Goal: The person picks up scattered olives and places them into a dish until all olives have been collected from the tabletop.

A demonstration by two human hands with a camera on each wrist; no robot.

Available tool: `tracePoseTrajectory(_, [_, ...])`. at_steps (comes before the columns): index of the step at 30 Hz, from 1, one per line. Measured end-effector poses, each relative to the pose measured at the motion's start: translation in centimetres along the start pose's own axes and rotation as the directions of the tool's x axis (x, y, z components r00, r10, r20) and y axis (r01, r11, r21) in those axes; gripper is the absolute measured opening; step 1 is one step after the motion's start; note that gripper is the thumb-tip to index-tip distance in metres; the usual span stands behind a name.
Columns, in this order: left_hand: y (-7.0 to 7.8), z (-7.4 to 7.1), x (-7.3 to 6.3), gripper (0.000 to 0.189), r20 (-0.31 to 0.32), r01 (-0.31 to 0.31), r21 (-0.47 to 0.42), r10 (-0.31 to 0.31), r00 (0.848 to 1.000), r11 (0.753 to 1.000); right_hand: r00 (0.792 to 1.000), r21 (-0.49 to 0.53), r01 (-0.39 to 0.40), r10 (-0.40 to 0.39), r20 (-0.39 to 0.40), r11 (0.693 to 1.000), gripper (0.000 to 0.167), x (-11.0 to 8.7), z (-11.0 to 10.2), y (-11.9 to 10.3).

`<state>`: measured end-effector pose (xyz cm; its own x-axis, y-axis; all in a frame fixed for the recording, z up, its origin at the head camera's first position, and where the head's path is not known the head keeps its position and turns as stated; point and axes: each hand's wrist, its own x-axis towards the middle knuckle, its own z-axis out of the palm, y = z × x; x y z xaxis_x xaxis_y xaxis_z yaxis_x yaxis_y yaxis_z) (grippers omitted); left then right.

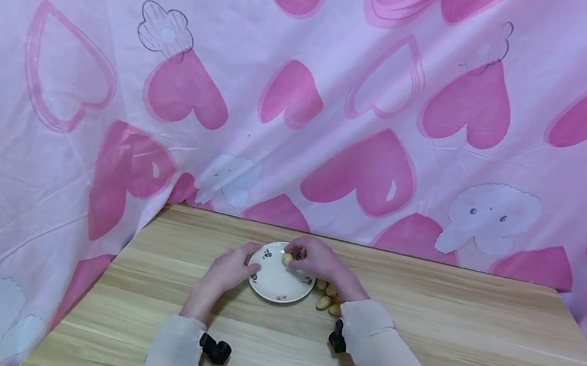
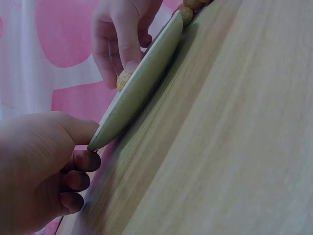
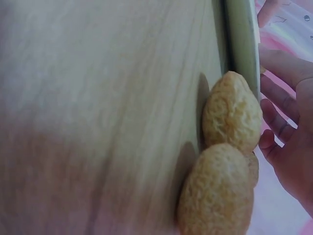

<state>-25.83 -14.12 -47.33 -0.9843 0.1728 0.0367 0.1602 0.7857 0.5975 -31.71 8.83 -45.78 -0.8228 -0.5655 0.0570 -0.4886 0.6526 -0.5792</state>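
Now right fingers (image 2: 127, 41) pinch a nut (image 2: 123, 81) over a plate (image 1: 278, 281), marks (image 1: 281, 297) illegible.

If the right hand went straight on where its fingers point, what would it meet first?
Most likely the plate, just below the right hand and its pinched nut; the gap is unclear.

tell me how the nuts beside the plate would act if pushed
The nuts look rounded and egg-shaped, so a push would probably make them roll or wobble. Their wrinkled surface suggests a fair grip rather than slipping. They lie bunched beside the plate, so nudging one may shift its neighbours.
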Motion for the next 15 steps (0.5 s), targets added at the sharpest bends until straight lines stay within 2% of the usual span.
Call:
tracePoseTrajectory(5, [0.0,0.0,0.0,0.053,0.004,0.0,-0.01,0.0,1.0,1.0,1.0,-0.007,0.007,-0.007,-0.005,1.0,0.028,-0.6,-0.4,-0.2])
tracePoseTrajectory(11, [-0.1,0.1,0.0,0.053,0.008,0.016,-0.022,-0.016,1.0,1.0,0.999,0.038,-0.037,0.038,-0.02,0.999,0.026,-1.9,-1.4,-0.8])
tracePoseTrajectory(15, [-0.1,0.2,0.1,0.054,0.008,0.026,-0.01,-0.026,1.0,1.0,0.999,0.039,-0.023,0.024,-0.045,0.999,0.025,-2.8,-2.0,-0.7])
